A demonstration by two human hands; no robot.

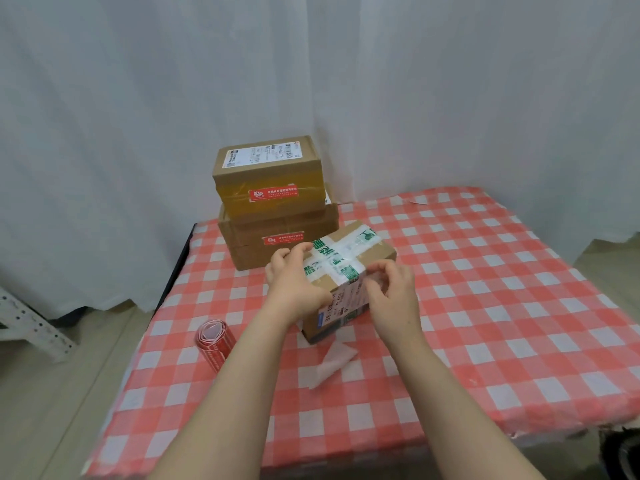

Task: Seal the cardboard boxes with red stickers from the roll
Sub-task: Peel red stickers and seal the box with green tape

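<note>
A cardboard box (346, 252), crossed with green-and-white tape, was set near the middle of the checked tabletop (485, 306). It was held at its left top edge by the left hand (294, 282), the grip curled over the cardboard. The right hand (393, 296) was placed at the box's near right corner, fingers bent; whether that grip pinched anything could not be told. The roll of red stickers (214, 344) was laid on the tabletop left of the forearms, apart from the box. A white paper scrap (332, 365) was seen just before the box. Behind, two boxes were stacked, the upper box (266, 168) and lower box (280, 258) each marked with a red sticker.
</note>
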